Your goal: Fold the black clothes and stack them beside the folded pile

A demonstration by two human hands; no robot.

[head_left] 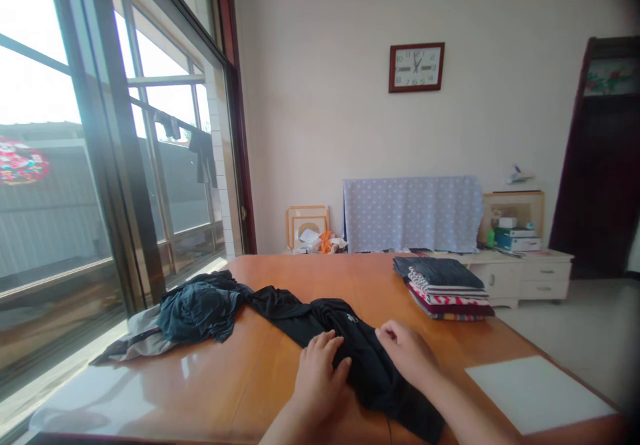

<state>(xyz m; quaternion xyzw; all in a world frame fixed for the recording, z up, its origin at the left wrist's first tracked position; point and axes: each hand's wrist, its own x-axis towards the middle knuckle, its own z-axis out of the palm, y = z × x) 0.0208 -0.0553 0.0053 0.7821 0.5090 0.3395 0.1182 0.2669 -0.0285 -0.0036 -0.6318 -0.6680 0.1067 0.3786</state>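
Note:
A black garment (367, 365) with a small pale logo lies stretched and rumpled across the wooden table in front of me. Whether it is trousers or a top, I cannot tell. My left hand (323, 372) rests on its near left edge, fingers bent and thumb apart. At the opposite edge, my right hand (407, 352) is closed, with fingers curled against the cloth; the fingertips are partly hidden. The garment's far end reaches a loose heap of dark blue-grey clothes (200, 308) at the left.
Folded clothes (450, 288) are stacked at the table's far right. A white sheet (537, 392) lies near the right edge of the wooden table (270, 378). Large windows (115, 132) line the left side. Behind stands a low white cabinet (543, 275).

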